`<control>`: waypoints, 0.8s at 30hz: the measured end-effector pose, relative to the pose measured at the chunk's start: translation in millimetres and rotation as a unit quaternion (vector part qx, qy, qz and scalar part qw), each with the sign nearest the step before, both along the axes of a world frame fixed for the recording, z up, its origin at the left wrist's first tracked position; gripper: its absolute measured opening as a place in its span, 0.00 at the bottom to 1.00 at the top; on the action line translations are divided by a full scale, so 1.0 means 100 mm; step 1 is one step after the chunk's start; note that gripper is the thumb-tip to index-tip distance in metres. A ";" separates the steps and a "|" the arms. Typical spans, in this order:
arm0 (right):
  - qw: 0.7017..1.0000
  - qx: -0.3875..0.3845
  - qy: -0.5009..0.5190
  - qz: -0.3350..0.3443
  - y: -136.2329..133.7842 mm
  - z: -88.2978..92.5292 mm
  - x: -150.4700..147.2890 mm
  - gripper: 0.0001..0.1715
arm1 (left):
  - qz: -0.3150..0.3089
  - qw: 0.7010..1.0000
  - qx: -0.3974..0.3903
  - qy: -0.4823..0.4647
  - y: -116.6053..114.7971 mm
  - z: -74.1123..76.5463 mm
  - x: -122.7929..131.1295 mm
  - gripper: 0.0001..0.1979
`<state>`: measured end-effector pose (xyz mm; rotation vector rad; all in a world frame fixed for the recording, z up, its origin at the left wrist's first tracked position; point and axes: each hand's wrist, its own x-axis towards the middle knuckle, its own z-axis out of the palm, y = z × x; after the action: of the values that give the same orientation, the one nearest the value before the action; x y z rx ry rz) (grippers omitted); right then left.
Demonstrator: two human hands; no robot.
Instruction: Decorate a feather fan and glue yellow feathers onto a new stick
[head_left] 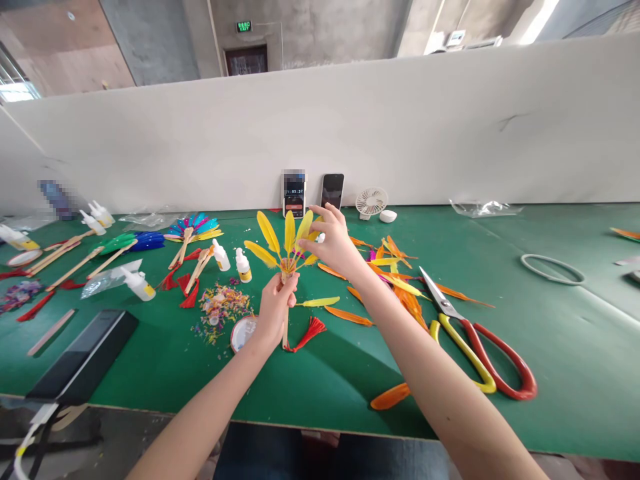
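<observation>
My left hand (276,301) is closed round the wooden handle of a feather fan (288,265), held upright above the green table. Several yellow feathers (269,232) spread out from the fan's head, and a red tassel (311,331) hangs from the handle's lower end. At the fan's right side, my right hand (330,237) pinches a yellow feather (303,229) between thumb and fingers. Its lower end meets the fan head; whether it is fixed there I cannot tell. Just right of the handle, a loose yellow feather (320,302) lies on the table.
Orange feathers (410,303) and large scissors (465,340) lie right. Glue bottles (243,265), dried petals (225,307), a shallow dish (243,332), other feather fans (193,230) and a black box (85,357) are left. Phones (294,193) and a small fan (371,202) stand at the partition.
</observation>
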<state>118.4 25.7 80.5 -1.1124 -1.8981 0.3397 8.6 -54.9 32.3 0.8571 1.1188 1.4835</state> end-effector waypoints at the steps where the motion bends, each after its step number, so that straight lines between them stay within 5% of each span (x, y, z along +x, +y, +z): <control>1: 1.000 0.002 -0.002 -0.002 0.00 0.00 0.00 0.06 | 0.001 1.000 0.001 0.000 0.00 0.00 0.00 0.13; 20: 0.999 0.027 -0.010 -0.022 0.00 -0.05 -0.05 0.07 | 0.003 1.000 0.002 0.010 -0.01 0.02 0.01 0.14; 24: 0.998 0.042 -0.013 -0.033 -0.01 -0.05 -0.05 0.20 | 0.007 1.000 -0.001 0.008 -0.01 0.02 0.01 0.13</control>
<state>113.3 24.3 75.3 -1.1264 -1.8759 0.2078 9.4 -55.9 34.2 0.8639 1.1394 1.4886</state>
